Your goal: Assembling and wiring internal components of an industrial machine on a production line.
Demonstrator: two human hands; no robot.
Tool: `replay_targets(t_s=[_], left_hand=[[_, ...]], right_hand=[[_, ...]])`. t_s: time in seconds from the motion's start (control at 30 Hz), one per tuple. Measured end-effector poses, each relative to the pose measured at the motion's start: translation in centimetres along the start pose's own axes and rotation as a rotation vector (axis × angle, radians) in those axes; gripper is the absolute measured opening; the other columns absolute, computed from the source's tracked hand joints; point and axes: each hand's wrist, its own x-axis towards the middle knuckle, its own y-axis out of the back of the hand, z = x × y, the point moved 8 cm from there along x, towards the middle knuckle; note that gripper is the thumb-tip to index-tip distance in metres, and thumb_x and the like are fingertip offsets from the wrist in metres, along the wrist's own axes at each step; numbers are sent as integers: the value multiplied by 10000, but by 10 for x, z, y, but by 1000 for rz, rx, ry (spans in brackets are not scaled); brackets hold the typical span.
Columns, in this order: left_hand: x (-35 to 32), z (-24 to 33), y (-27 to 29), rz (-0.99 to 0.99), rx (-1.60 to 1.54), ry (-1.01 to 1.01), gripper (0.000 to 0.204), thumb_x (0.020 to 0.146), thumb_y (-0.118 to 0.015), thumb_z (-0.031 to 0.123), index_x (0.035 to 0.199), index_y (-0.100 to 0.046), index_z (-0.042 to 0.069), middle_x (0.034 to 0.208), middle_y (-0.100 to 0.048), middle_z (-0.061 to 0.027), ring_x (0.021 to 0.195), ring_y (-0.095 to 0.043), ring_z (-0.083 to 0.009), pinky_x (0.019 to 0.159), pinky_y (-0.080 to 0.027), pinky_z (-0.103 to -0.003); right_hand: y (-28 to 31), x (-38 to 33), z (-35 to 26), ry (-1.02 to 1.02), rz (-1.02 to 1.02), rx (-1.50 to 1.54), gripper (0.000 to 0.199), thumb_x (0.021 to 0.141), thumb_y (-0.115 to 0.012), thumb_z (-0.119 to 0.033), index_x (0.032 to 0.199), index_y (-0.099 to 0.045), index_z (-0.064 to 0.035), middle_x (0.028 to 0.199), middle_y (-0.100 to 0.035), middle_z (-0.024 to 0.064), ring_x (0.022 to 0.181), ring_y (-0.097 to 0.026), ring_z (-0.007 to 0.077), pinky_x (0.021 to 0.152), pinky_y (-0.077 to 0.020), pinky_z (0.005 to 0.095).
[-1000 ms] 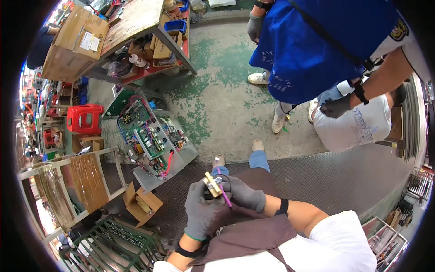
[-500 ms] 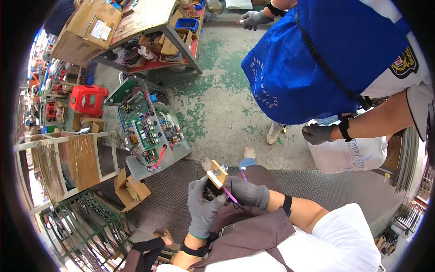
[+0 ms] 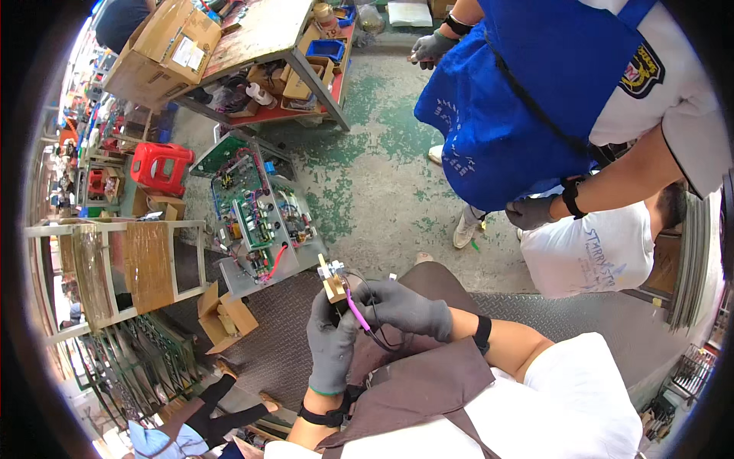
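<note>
My left hand (image 3: 331, 348), in a grey glove, is closed around a small metal part with a brass-coloured block (image 3: 334, 289) on top, held above my lap. Silvery pieces stand up at its far end. Out of the part runs a cable in a purple sleeve (image 3: 356, 311), passing between my hands. A thin black wire (image 3: 397, 346) loops below it. My right hand (image 3: 409, 309), also gloved in grey, is curled close against the sleeve from the right. Its fingertips are partly hidden, so what they pinch cannot be made out.
An opened metal chassis with circuit boards (image 3: 256, 218) stands ahead on the left. Beyond it are a workbench (image 3: 264, 30) and a red case (image 3: 162, 168). A co-worker in a blue apron (image 3: 497, 115) stands at the right, near another person in a white shirt (image 3: 585, 252).
The part in my left hand has turned and shifted left, so its block shows from another side. My right hand has come left with it. The co-worker's body and arms have shifted slightly.
</note>
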Motion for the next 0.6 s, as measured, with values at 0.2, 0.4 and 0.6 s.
replay_targets(t_s=[0.2, 0.4, 0.6], left_hand=[[-4, -5, -2, 45, -283, 148, 486, 832, -677, 230, 1231, -478, 37, 1051, -568, -34, 901, -566, -110, 754, -482, -262], [-4, -13, -5, -99, -485, 173, 530, 928, -486, 410, 1287, -408, 27, 1194, -532, -121, 1079, -543, -257, 920, -460, -382], [-13, -14, -17, -34, -443, 226, 466, 913, -545, 325, 1263, -428, 40, 1145, -542, -99, 1061, -553, -223, 902, -463, -353]], right_hand=[[11, -15, -15, -33, 28, 87, 215, 845, -644, -154, 987, -589, -2, 853, -593, 20, 757, -552, 76, 681, -480, 221], [10, -32, -32, 17, 88, 164, 205, 869, -599, -137, 1014, -604, 7, 858, -611, 29, 768, -568, 83, 692, -484, 215], [14, -39, -34, -35, 125, -21, 232, 849, -640, -183, 1000, -601, -11, 861, -637, 50, 689, -556, 64, 608, -456, 205]])
